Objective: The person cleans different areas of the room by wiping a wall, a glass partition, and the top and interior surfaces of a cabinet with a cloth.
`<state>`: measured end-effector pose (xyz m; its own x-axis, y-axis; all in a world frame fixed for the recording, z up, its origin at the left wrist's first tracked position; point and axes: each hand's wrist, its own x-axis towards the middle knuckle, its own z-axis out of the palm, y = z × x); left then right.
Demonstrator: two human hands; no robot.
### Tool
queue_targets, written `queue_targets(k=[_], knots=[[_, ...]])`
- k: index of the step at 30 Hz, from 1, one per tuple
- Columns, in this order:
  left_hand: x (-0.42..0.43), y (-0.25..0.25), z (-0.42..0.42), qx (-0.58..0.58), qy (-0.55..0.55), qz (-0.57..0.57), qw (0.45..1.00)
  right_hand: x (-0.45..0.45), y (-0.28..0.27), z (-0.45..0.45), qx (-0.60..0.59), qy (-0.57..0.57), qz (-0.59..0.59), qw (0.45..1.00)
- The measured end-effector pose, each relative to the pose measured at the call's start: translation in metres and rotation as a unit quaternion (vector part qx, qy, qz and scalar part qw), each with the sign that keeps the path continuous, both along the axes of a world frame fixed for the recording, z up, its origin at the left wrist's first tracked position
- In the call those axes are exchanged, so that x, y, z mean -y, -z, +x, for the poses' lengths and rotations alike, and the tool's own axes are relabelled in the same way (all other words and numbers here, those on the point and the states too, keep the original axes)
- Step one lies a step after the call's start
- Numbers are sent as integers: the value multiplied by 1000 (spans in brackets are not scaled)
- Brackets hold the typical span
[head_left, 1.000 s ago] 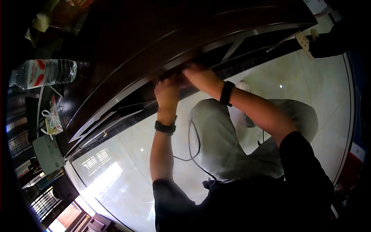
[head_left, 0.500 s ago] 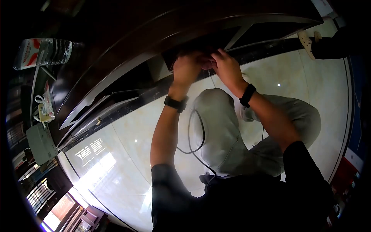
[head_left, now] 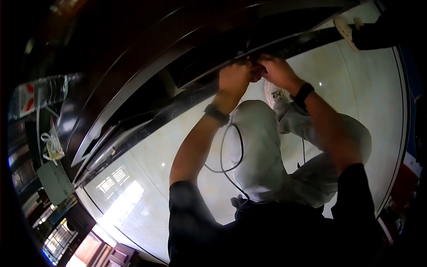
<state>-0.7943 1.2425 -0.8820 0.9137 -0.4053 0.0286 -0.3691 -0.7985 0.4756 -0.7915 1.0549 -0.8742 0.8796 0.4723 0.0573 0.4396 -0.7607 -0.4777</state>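
My left hand (head_left: 235,78) and my right hand (head_left: 276,71) meet at the lower edge of a dark wooden cabinet (head_left: 147,71). Both hands are closed, with fingers bent together around something dark reddish and too small and dim to make out. The opening of the cabinet behind them lies in deep shadow. Black bands circle both wrists. A dark cable (head_left: 221,153) loops beside my bent knee and runs up to my clothing.
A plastic bottle (head_left: 42,94) lies at the left on the cabinet top. Near it are a bag with white ties (head_left: 52,144) and a grey-green box (head_left: 55,182). At the upper right, another person's light shoe (head_left: 346,33) stands on the tiled floor (head_left: 151,187).
Both hands have moved right along the cabinet's lower edge, staying close together. The view has shifted, and the front of the cabinet now looks darker.
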Motion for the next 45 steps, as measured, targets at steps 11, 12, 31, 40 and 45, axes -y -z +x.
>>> queue_targets(k=[11,12,31,40,45], knots=[[71,-34,28,258,-44,124,957,48,-9,59,167,-49,-9,985],[74,-34,29,231,-48,144,961,48,-4,62,196,-47,23,979],[120,-14,130,153,-191,47,968,64,2,120,158,147,60,975],[117,-66,76,63,-186,284,938,48,-2,108,51,-9,48,998],[85,-63,80,-18,-138,330,934,7,19,125,-45,-75,220,972]])
